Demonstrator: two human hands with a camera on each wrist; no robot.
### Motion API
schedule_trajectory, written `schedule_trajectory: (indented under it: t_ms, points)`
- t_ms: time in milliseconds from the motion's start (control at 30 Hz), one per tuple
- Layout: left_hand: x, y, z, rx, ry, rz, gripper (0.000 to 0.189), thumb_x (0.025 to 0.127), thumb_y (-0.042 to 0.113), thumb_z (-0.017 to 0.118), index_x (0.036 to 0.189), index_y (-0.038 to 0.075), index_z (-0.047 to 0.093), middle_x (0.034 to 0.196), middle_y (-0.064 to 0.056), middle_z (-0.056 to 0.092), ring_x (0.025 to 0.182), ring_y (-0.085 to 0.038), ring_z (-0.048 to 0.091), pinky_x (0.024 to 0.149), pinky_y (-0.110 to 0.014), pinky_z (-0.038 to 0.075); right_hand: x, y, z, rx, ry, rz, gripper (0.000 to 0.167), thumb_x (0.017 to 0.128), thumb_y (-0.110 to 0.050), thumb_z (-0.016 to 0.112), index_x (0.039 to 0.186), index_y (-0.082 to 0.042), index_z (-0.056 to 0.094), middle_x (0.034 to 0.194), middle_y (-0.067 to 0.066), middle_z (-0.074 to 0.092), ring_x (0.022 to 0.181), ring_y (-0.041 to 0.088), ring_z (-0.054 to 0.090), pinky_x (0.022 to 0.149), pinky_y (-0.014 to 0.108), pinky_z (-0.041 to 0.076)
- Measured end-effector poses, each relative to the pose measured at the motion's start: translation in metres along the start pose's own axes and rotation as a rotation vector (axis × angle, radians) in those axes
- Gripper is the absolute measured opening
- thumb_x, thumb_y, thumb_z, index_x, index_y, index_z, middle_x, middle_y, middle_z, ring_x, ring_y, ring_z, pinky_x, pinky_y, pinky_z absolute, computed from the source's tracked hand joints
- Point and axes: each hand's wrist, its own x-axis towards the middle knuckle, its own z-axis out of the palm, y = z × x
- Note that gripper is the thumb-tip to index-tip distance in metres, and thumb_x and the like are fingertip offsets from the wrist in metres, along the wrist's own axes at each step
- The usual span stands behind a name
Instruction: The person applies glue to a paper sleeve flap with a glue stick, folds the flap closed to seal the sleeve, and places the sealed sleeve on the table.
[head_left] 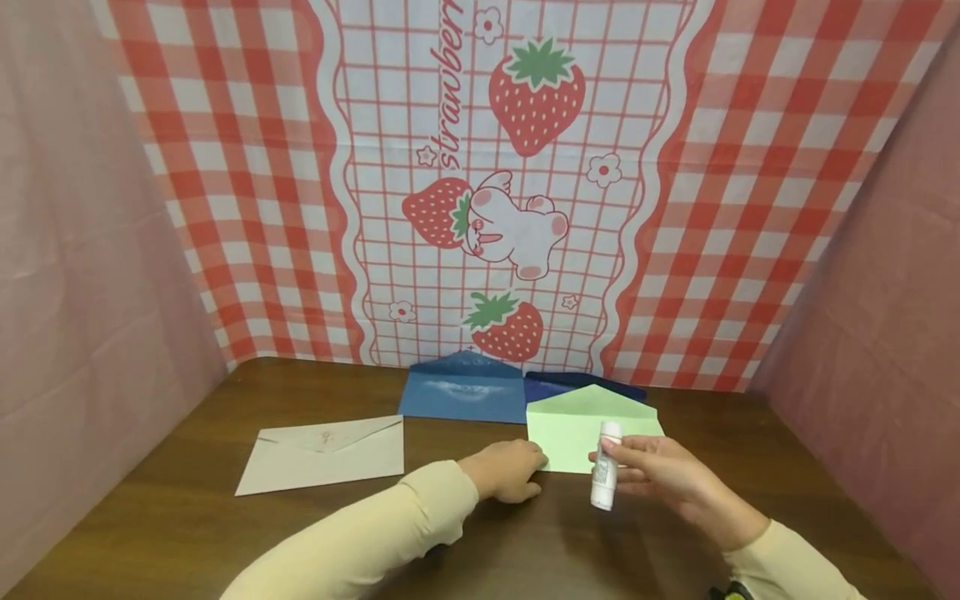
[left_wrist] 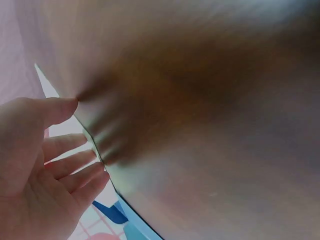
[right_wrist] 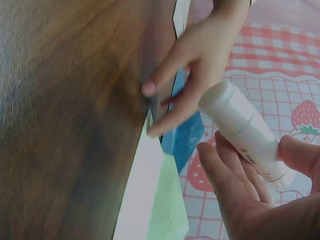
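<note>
The left sleeve (head_left: 375, 533) is plain pale cream, loosely creased near its cuff. The right sleeve (head_left: 795, 568) matches it, with a small black and yellow-green piece (head_left: 735, 592) showing at its edge.

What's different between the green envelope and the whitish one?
The green envelope has its flap open; the whitish envelope has its flap folded down. The green envelope lies right by the left hand; the whitish envelope lies apart from that hand. Both lie on the table.
</note>
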Motion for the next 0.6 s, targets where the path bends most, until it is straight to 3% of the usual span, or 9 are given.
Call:
schedule_trajectory:
  t_ms: [200,400,600]
  points:
    - [-0.027,0.009,-0.002,-0.003,-0.026,0.034,0.014,0.092,0.031,0.062,0.098,0.019,0.062,0.094,0.008,0.060,0.085,-0.004,0.057,0.073,-0.019,0.048,0.001,0.000,-0.001,0.006,0.065,-0.037,0.053,0.096,-0.026,0.058,0.125,0.016,0.045,0.096,-0.003,0.073,0.088,0.007,0.070,0.083,0.029,0.058]
    - [-0.056,0.019,-0.001,0.021,-0.012,0.117,0.014,0.091,0.033,0.063,0.093,0.019,0.061,0.089,0.010,0.058,0.078,0.000,0.056,0.069,-0.016,0.048,0.001,0.003,-0.003,-0.050,0.107,-0.066,0.065,0.096,-0.026,0.058,0.130,0.024,0.036,0.099,0.000,0.073,0.089,0.007,0.069,0.083,0.028,0.058]
    - [-0.087,0.028,0.001,0.010,0.011,0.201,0.013,0.091,0.034,0.063,0.092,0.021,0.061,0.082,0.014,0.054,0.071,0.004,0.045,0.062,-0.013,0.042,0.001,0.006,-0.002,-0.067,0.133,-0.065,0.064,0.095,-0.022,0.059,0.130,0.026,0.034,0.101,0.004,0.073,0.089,0.009,0.069,0.084,0.029,0.058]
